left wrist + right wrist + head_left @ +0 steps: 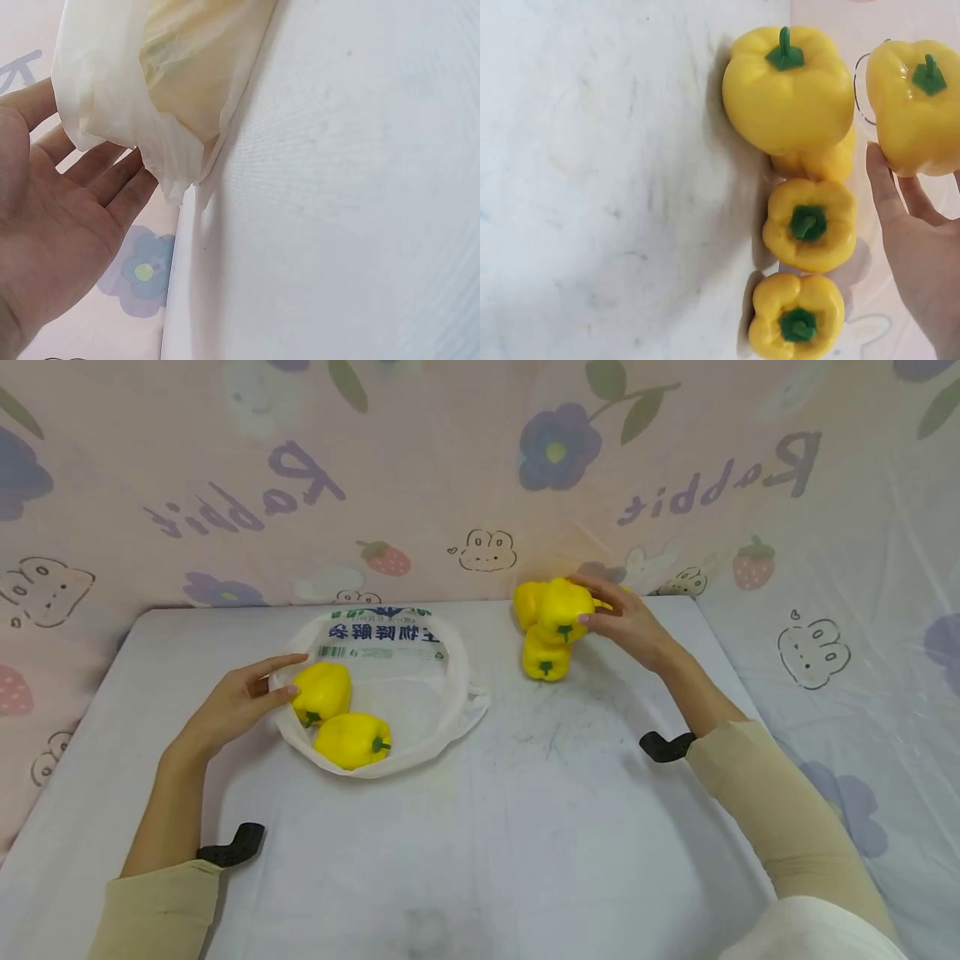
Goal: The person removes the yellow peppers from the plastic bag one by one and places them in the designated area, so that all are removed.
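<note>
My left hand point(236, 702) grips the left rim of a white plastic bag point(457, 668) that lies with its mouth spread wide. Inside it are two yellow bell peppers, one point(324, 689) beside my left thumb and another point(351, 741) nearer the front. In the left wrist view, the bag's folded edge point(101, 75) hides part of the fingers. My right hand point(626, 622) holds a yellow bell pepper point(919, 112) by its sides, raised above the table, its green stem showing.
Several more yellow bell peppers stand by the table's back edge, including a front one point(546, 658) and a large one point(787, 94). A patterned cloth point(420, 460) hangs behind the white table point(480, 860). Black curved pieces point(243, 843) stick out at both cuffs.
</note>
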A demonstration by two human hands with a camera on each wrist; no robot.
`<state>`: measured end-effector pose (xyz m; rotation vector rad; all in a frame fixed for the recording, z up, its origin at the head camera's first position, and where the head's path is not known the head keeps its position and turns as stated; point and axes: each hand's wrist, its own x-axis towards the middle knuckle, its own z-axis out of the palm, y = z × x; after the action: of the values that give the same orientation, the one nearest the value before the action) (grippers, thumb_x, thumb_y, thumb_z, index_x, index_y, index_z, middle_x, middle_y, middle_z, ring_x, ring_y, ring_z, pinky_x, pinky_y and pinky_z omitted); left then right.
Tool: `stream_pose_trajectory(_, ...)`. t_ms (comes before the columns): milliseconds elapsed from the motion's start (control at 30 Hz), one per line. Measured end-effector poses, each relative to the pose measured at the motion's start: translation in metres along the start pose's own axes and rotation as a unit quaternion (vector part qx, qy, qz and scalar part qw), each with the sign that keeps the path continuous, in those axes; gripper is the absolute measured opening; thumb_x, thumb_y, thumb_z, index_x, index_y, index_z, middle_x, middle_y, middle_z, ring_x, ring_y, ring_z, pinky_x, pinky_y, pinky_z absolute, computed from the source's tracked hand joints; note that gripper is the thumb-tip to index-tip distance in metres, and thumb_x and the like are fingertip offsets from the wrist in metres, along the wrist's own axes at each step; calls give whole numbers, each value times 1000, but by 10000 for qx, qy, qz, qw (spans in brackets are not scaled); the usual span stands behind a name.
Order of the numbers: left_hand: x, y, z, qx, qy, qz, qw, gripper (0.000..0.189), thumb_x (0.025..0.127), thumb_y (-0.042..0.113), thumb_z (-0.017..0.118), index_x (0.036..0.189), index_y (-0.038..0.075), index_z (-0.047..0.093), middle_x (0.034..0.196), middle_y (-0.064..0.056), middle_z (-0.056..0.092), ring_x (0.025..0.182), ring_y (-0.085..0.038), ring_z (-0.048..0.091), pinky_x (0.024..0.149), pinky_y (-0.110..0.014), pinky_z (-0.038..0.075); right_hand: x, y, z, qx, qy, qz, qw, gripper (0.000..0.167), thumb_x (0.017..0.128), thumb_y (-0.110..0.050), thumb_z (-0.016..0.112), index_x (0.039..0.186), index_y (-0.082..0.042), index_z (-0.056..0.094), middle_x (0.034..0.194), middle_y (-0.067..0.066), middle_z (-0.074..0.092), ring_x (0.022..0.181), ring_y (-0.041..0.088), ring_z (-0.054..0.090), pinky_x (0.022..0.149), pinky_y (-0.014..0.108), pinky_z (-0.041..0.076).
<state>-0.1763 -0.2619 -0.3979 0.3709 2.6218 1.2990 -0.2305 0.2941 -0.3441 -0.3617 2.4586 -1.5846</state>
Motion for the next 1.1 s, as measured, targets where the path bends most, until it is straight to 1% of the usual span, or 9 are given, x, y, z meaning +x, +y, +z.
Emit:
stream_pose_trajectory(200, 2, -3, 0, 20, -67, -132, 9999, 55, 101, 29, 61, 151, 13, 44, 125, -10, 50, 96, -21, 41, 68, -23, 37, -8, 10, -8, -47, 98, -13, 9999, 57, 97, -24, 59, 151, -29, 42, 156, -5, 36, 137, 24, 38, 107, 43, 41)
stream_pose_trajectory(300, 2, -2, 1, 21, -31, -128, 9999, 55, 100, 29, 61, 150, 12, 45, 113, -14, 52, 91, -20, 42, 65, -24, 36, -11, 13, -11, 62, 106, -10, 9999, 56, 98, -22, 59, 152, -27, 42, 156, -2, 35, 136, 24, 39, 104, 34, 43)
stream_pose_trajectory(433, 0, -2, 1, 24, 32, -140, 9999, 55, 99, 28, 63, 149, 12, 47, 92, -12, 48, 83, -19, 41, 61, -28, 35, -15, 16, -15, 310, 72, -6, 9995, 56, 99, -18, 57, 152, -24, 41, 156, 3, 35, 133, 24, 41, 98, 23, 45)
stream_pose_trajectory(567, 0, -3, 1, 107, 41, -154, 9998, 55, 99, 28, 63, 149, 13, 47, 90, -10, 48, 84, -19, 41, 62, -27, 36, -20, 19, -19, 456, 86, 28, 9989, 57, 99, -17, 57, 153, -22, 41, 157, 4, 34, 134, 23, 40, 97, 21, 45)
stream_pose_trajectory(833, 0, -6, 1, 104, 56, -63, 9999, 54, 99, 25, 63, 148, 9, 47, 89, -10, 49, 83, -18, 42, 61, -27, 36, -25, 28, -28, 188, 116, 110, 9997, 58, 97, -16, 58, 152, -23, 42, 158, -1, 33, 138, 24, 35, 97, 20, 45)
stream_pose_trajectory(900, 0, -6, 1, 93, 62, -45, 9999, 54, 99, 24, 64, 148, 9, 47, 88, -10, 48, 82, -18, 42, 61, -28, 35, -27, 30, -30, 79, 116, 176, 9997, 59, 97, -16, 59, 153, -23, 41, 160, -4, 31, 141, 25, 32, 104, 27, 43)
stream_pose_trajectory(967, 0, -5, 1, 72, 56, -32, 10000, 54, 99, 25, 64, 148, 9, 47, 88, -10, 48, 80, -18, 41, 60, -28, 35, -29, 33, -31, -10, 106, 266, 9996, 60, 96, -17, 59, 153, -23, 40, 161, -6, 28, 144, 26, 28, 110, 37, 38)
stream_pose_trajectory(1067, 0, -3, 1, 67, 39, -47, 10000, 54, 99, 26, 64, 148, 10, 48, 88, -11, 47, 80, -18, 41, 59, -28, 34, -31, 38, -32, -73, 99, 384, 9992, 61, 96, -18, 61, 153, -24, 40, 161, -7, 26, 145, 27, 26, 114, 52, 31)
stream_pose_trajectory(1100, 0, -2, 1, 62, 29, -64, 10000, 54, 99, 26, 63, 148, 10, 47, 89, -12, 47, 80, -18, 41, 59, -28, 34, -32, 39, -32, -43, 86, 412, 9991, 61, 96, -18, 61, 153, -24, 40, 161, -7, 26, 144, 27, 26, 114, 52, 31)
